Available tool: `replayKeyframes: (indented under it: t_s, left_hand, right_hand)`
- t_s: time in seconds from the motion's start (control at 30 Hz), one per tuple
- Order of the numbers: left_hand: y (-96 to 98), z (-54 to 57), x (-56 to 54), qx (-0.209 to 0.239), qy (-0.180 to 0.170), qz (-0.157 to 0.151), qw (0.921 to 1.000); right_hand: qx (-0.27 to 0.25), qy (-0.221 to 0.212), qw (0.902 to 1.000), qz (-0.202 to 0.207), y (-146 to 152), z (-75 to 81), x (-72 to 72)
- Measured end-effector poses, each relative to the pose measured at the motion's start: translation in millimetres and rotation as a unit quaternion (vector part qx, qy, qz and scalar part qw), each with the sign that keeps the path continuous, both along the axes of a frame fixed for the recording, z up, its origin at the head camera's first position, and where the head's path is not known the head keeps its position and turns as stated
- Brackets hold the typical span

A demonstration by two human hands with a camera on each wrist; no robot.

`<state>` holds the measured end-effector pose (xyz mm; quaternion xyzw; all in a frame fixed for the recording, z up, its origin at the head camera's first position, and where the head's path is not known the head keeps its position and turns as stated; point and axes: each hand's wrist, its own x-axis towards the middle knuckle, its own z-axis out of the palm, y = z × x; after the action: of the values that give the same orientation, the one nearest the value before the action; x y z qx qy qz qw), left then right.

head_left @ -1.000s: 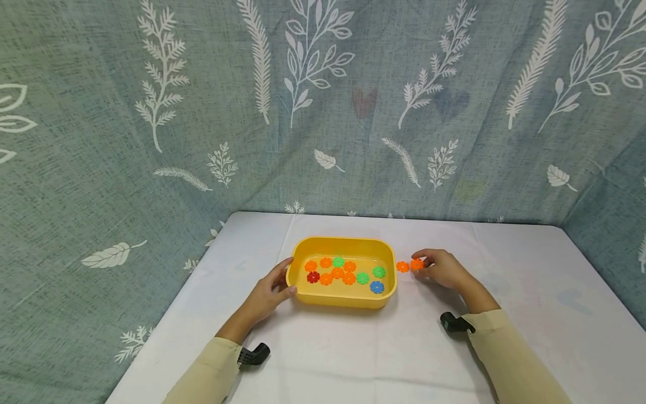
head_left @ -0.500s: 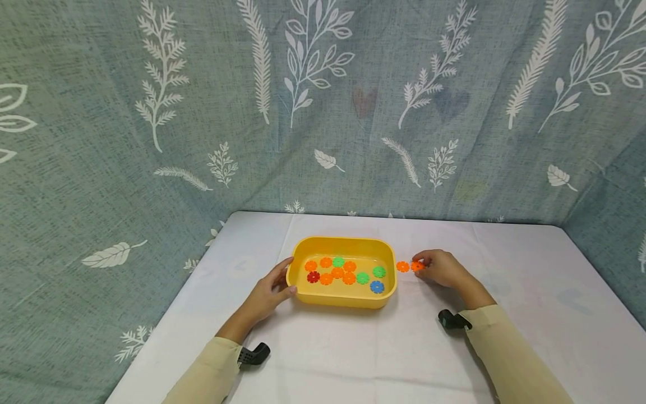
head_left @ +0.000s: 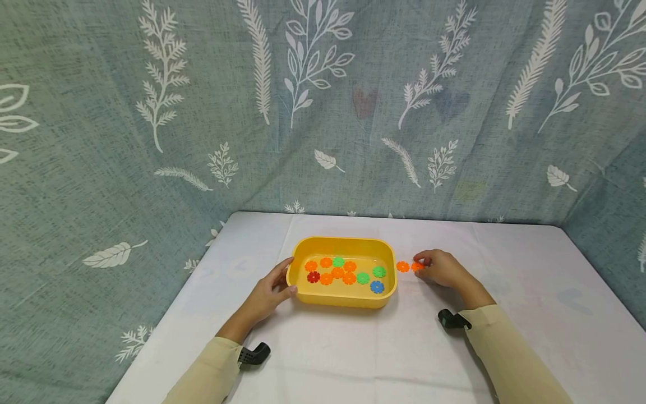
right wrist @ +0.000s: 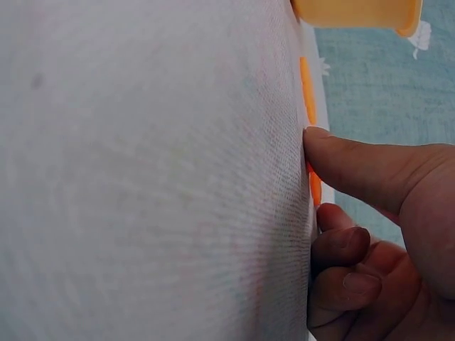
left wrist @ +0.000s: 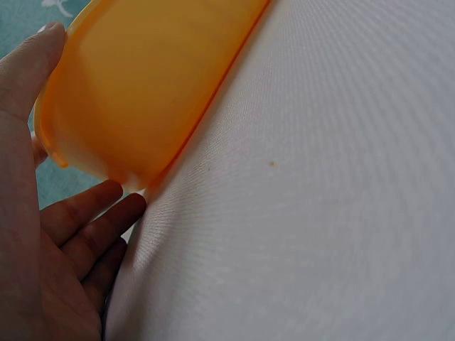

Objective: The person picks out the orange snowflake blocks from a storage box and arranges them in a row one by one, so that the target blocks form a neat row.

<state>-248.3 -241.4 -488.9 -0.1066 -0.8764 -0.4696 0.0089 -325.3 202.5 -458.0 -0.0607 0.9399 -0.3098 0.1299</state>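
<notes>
My left hand (head_left: pixel 267 294) holds the left end of a yellow plastic tray (head_left: pixel 338 300), thumb at the near corner and fingers along the end wall. In the left wrist view the fingertips (left wrist: pixel 110 190) touch the tray's outside. Right of the tray, my right hand (head_left: pixel 441 270) pinches an orange notched building disc (head_left: pixel 416 266) that lies flat at the tabletop. In the right wrist view that disc (right wrist: pixel 316 188) shows edge-on between thumb and index finger. A second orange disc (head_left: pixel 402 266) lies flat between it and the tray.
Inside the tray are several orange discs (head_left: pixel 337 273), green discs (head_left: pixel 363 278), a red disc (head_left: pixel 313 277) and a blue disc (head_left: pixel 377 287). A white cloth (head_left: pixel 333 353) covers the table. A leaf-patterned curtain (head_left: pixel 323 112) hangs behind it.
The right hand has lowered the orange disc slightly, from tilted to flat beside the other orange disc. The left hand and the tray have stayed put.
</notes>
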Motion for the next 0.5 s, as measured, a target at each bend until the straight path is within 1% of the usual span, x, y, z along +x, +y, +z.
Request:
replayKeyframes:
  t_s: [0.33, 0.5]
  left_hand:
    - [-0.5, -0.7, 0.1, 0.003, 0.005, -0.004, 1.0000]
    - [-0.6, -0.1, 0.3, 0.002, 0.000, 0.000, 1.0000]
  right_hand:
    - [0.000, 0.004, 1.0000, 0.003, -1.7, 0.9, 1.2]
    - [0.000, 0.011, 0.9999, 0.000, -1.7, 2.2, 1.4]
